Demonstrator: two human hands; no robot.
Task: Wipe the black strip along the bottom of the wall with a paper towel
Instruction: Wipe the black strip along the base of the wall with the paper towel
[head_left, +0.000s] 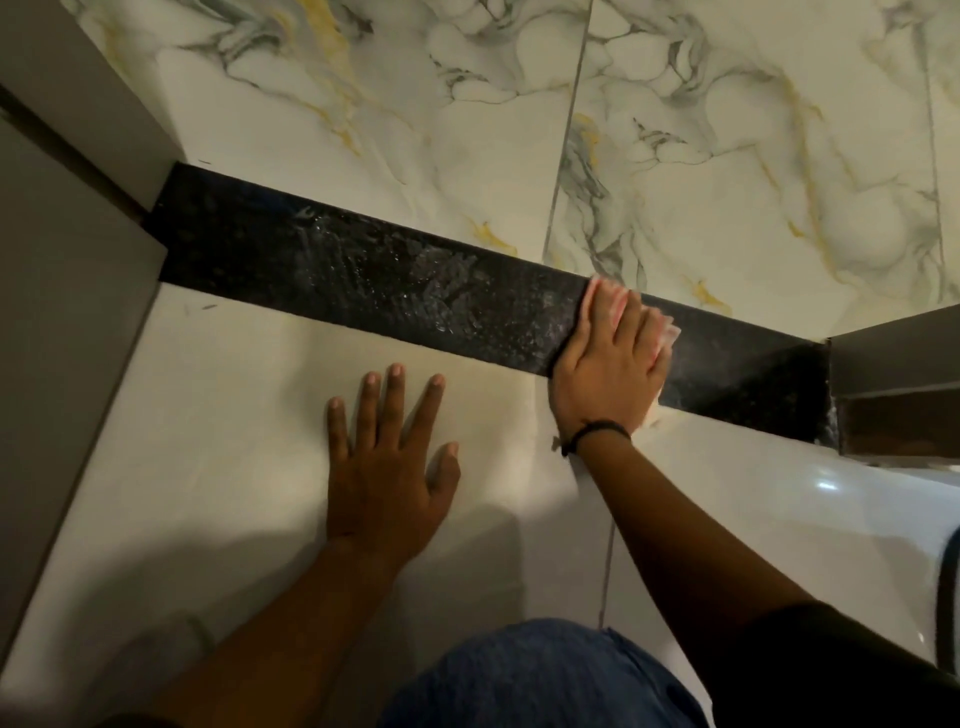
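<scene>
The black strip (363, 275) runs along the foot of the marble-patterned wall, from the grey panel on the left to the grey unit on the right. Pale wet smears show on its middle stretch. My right hand (608, 358) presses a crumpled white paper towel (670, 332) flat against the strip's right part; only the towel's edges show past my fingers and beside my wrist. A dark band circles that wrist. My left hand (389, 462) lies flat on the floor tile with fingers spread, holding nothing, just below the strip.
Glossy pale floor tiles (208, 441) fill the foreground. A grey panel (62, 291) closes the left side. A grey unit (893, 364) juts out at the right end of the strip. My blue-clad knee (545, 675) is at the bottom.
</scene>
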